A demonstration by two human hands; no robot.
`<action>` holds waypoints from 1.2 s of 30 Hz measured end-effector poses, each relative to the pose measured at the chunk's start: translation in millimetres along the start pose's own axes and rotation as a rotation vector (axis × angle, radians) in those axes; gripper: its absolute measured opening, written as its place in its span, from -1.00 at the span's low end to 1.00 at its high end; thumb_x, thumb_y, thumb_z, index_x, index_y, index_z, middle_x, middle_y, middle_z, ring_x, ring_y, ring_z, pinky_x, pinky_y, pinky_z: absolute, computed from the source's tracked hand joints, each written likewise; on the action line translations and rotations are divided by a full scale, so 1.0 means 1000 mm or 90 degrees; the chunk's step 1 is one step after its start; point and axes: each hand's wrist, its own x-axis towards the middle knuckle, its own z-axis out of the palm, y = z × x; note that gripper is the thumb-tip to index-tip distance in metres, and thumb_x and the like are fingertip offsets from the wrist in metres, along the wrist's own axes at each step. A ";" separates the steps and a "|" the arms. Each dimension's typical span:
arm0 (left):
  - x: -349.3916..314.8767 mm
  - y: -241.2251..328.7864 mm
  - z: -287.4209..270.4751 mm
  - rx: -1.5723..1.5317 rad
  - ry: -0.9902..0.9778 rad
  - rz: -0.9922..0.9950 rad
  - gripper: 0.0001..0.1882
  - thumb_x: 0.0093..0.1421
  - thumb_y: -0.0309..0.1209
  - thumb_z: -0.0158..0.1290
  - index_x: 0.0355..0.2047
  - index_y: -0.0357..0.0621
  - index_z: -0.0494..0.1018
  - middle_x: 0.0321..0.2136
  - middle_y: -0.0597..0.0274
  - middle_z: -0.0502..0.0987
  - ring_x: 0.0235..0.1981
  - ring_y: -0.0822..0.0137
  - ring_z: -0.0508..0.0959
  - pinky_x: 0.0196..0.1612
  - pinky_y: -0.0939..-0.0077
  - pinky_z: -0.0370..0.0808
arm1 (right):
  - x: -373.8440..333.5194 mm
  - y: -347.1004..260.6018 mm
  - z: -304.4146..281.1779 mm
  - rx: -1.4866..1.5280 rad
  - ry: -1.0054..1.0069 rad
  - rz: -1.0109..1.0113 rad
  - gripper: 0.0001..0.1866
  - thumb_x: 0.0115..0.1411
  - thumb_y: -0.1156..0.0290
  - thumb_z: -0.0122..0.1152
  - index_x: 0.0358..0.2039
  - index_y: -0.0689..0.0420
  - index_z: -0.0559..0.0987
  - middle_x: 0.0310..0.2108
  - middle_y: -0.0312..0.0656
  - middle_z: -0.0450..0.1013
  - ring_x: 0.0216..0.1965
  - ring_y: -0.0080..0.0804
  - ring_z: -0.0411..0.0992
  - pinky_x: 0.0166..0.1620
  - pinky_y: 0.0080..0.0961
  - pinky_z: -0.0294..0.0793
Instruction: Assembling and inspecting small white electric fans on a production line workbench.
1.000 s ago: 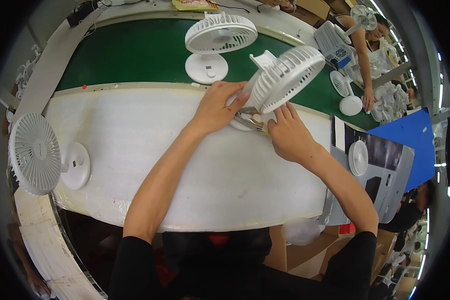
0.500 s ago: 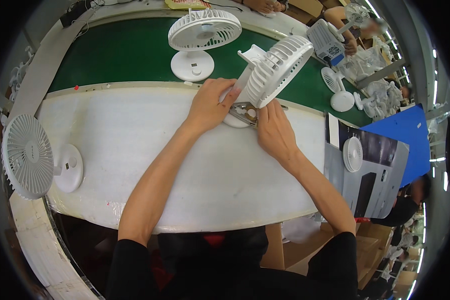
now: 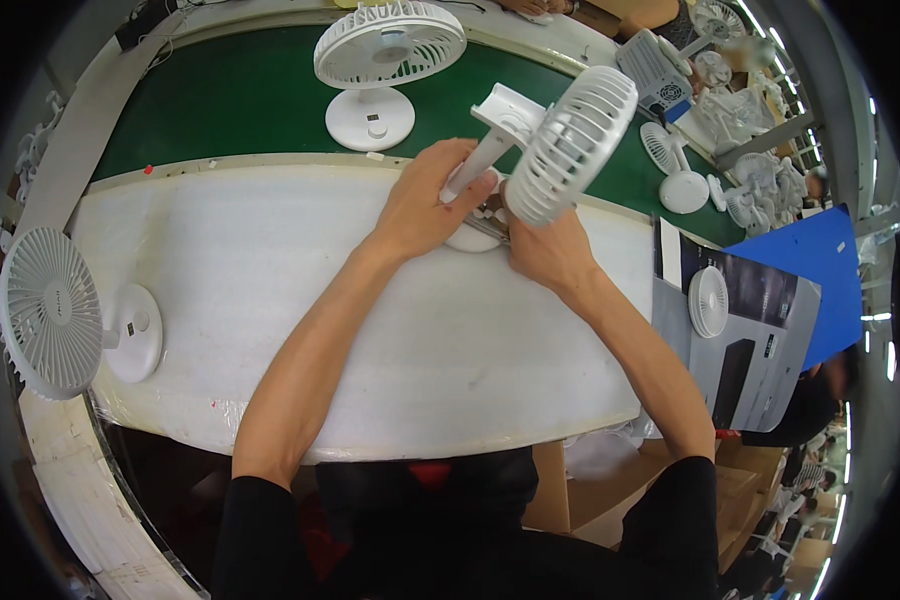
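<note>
Left hand (image 3: 422,205) pinching its stem (image 3: 483,158), right hand (image 3: 555,248) behind the grille (image 3: 580,140) with a hold I cannot tell, the white fan (image 3: 560,160) on the pale worktop (image 3: 450,350) could tip if its leaning grille outweighs that pinch

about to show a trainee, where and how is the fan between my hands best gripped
Probably by the slim stem, low down near the base, coming from the left, where the left hand is. The stem looks narrow enough to wrap, and that side is clear of the caged head, which sits off to the right with the right hand partly hidden behind it.
</note>
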 end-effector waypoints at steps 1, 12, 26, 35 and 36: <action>0.000 0.000 0.001 -0.067 -0.002 -0.041 -0.51 0.39 0.00 0.04 -0.06 -0.23 0.52 -0.14 0.14 0.57 -0.14 0.16 0.53 -0.07 0.28 0.44 | 0.000 -0.002 -0.002 0.046 -0.005 0.028 -0.70 0.05 0.59 0.15 -0.15 0.29 0.54 -0.15 0.13 0.48 -0.05 0.12 0.40 0.07 -0.05 0.37; 0.005 0.005 -0.012 -0.242 -0.068 -0.182 -0.42 0.42 0.09 0.00 -0.45 -0.23 0.46 -0.58 0.33 0.50 -0.46 0.55 0.48 -0.31 0.62 0.36 | 0.003 -0.011 -0.017 0.170 -0.110 0.040 -0.61 -0.01 0.63 0.18 -0.11 0.25 0.44 -0.20 0.06 0.50 -0.10 0.05 0.45 -0.01 -0.09 0.45; 0.003 0.008 -0.017 -0.235 -0.104 -0.183 -0.38 0.38 0.13 0.04 -0.44 -0.28 0.48 -0.57 0.29 0.51 -0.49 0.49 0.54 -0.33 0.54 0.43 | -0.003 -0.022 -0.016 0.152 -0.071 0.033 -0.64 -0.04 0.69 0.13 -0.16 0.28 0.43 -0.26 0.05 0.47 -0.17 0.07 0.43 -0.06 -0.09 0.43; 0.004 0.004 -0.012 -0.250 -0.070 -0.166 -0.37 0.38 0.14 0.03 -0.43 -0.30 0.48 -0.55 0.26 0.51 -0.49 0.47 0.55 -0.34 0.55 0.43 | -0.003 -0.019 -0.014 0.076 0.008 -0.018 -0.59 -0.06 0.66 0.16 -0.11 0.27 0.44 -0.22 0.02 0.46 -0.10 0.01 0.41 0.00 -0.17 0.36; 0.004 0.004 -0.012 -0.251 -0.064 -0.164 -0.36 0.38 0.14 0.03 -0.43 -0.30 0.48 -0.56 0.26 0.50 -0.49 0.47 0.55 -0.34 0.55 0.43 | -0.004 -0.021 -0.012 0.065 0.039 -0.019 -0.59 -0.06 0.65 0.17 -0.11 0.27 0.45 -0.23 0.01 0.46 -0.09 0.01 0.40 0.00 -0.18 0.35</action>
